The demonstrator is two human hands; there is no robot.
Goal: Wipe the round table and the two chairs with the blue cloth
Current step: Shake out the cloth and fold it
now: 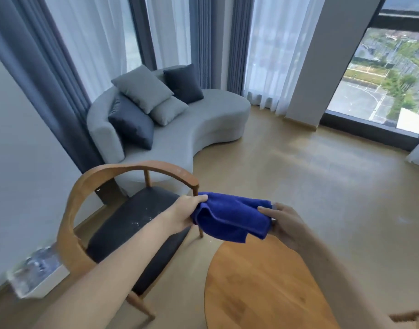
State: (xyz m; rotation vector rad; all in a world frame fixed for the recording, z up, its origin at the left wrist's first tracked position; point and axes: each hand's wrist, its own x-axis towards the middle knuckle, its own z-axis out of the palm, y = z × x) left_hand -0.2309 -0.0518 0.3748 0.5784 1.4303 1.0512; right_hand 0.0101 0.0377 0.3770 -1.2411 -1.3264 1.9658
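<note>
Near right, the round table (263, 281) lies bare below my hands. Above its far edge, my left hand (182, 213) and right hand (283, 222) each pinch an end of the blue cloth (232, 216), folding it, I judge. Next: press it onto the speckled chair (132, 219), left; sofa (175, 129) beyond.

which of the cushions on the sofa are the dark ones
Two of the four: the dark cushion at the left end of the sofa, and the dark cushion at the back right. The two between them are light grey.
</note>
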